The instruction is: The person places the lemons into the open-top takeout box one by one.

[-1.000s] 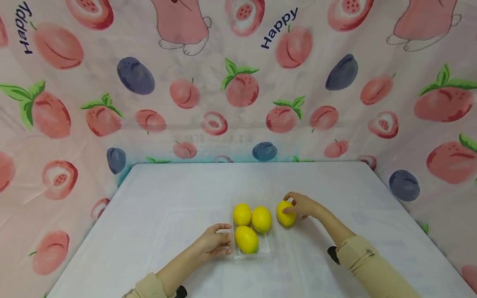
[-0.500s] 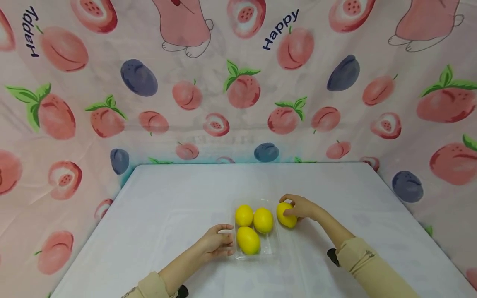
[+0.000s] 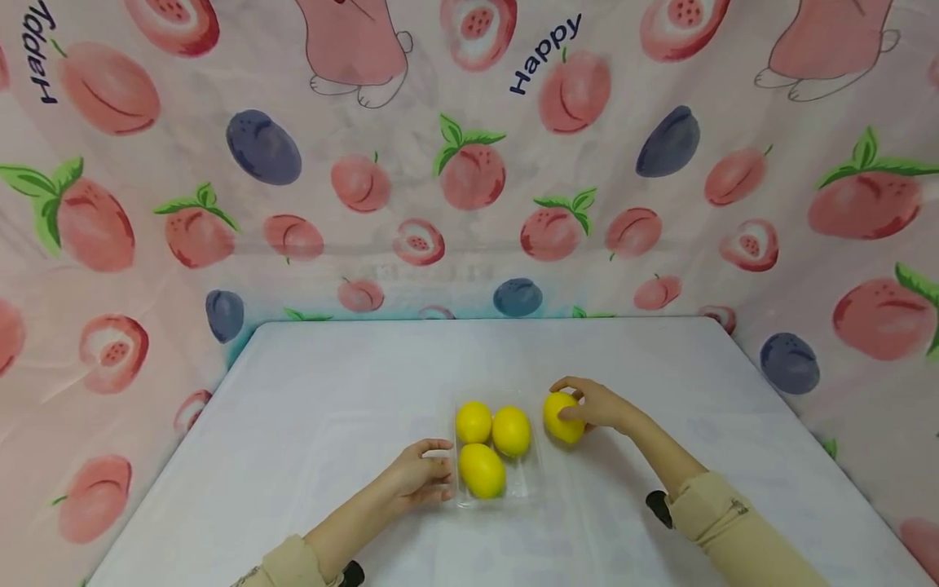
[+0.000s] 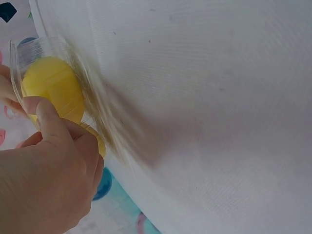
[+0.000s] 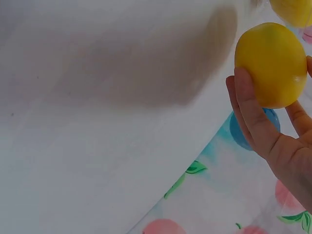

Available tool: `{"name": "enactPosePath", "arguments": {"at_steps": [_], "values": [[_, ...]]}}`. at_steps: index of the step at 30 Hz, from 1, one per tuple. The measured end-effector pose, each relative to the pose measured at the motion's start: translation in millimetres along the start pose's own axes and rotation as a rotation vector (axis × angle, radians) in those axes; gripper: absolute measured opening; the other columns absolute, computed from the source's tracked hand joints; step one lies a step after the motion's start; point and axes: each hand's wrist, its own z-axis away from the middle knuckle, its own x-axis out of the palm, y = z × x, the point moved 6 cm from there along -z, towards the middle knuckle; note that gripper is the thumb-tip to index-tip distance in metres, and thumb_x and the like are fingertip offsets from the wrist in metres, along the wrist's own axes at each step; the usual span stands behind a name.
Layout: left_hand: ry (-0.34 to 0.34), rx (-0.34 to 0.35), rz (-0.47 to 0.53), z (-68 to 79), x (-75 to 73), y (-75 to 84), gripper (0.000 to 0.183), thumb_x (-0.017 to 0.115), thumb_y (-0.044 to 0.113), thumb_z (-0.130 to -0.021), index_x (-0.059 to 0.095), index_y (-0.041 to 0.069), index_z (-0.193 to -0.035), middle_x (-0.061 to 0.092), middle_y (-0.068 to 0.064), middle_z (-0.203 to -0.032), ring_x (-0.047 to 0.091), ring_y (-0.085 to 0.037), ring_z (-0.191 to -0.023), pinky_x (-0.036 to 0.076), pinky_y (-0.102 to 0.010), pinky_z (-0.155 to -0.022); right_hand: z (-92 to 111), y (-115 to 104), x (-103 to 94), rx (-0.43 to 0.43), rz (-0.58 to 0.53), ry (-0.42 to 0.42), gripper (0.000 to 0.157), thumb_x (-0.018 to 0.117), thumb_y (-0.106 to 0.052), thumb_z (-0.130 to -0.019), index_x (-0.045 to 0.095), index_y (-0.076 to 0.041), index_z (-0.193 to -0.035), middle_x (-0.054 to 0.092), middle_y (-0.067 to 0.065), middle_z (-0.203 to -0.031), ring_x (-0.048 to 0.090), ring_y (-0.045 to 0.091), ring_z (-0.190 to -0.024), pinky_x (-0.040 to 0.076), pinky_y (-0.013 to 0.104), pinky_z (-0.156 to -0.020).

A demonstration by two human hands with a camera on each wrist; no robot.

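Note:
Three yellow lemons [image 3: 482, 471] sit in a clear plastic box [image 3: 522, 486] on the white table, two at its far end and one nearer. My left hand [image 3: 416, 476] is at the box's left side; in the left wrist view its thumb and curled fingers pinch the transparent wall, with a lemon [image 4: 54, 87] right behind it. Just past the box's right edge, my right hand [image 3: 597, 406] holds another lemon [image 3: 562, 416]. The right wrist view shows this lemon [image 5: 271, 63] between the thumb and fingers, with a shadow on the tabletop beside it.
The white table [image 3: 352, 375] runs back to a fruit-printed curtain [image 3: 469, 244], which also hangs along both sides. Tan sleeves [image 3: 734, 522] cover the forearms, and a dark object [image 3: 659, 509] shows at the right wrist.
The right hand's fingers have settled more closely round the lemon, which has risen slightly. The left hand keeps its place at the box. The head view has shifted a little.

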Motion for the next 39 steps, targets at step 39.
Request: {"name": "enactPosePath", "arguments": {"at_steps": [39], "values": [[-0.004,-0.008,0.008,-0.8,0.0,3.9,0.035,0.047,-0.004,-0.093,0.040,-0.002,-0.128,0.050,-0.001,-0.081,0.054,-0.011,-0.067,0.057,-0.026,-0.064,38.5,-57.2,29.4,-0.187,-0.053,-0.009,0.046,0.066,-0.022,-0.087,0.051,-0.008,-0.129,0.052,0.024,-0.119,0.054,0.018,-0.074,0.056,0.032,-0.064]]}}
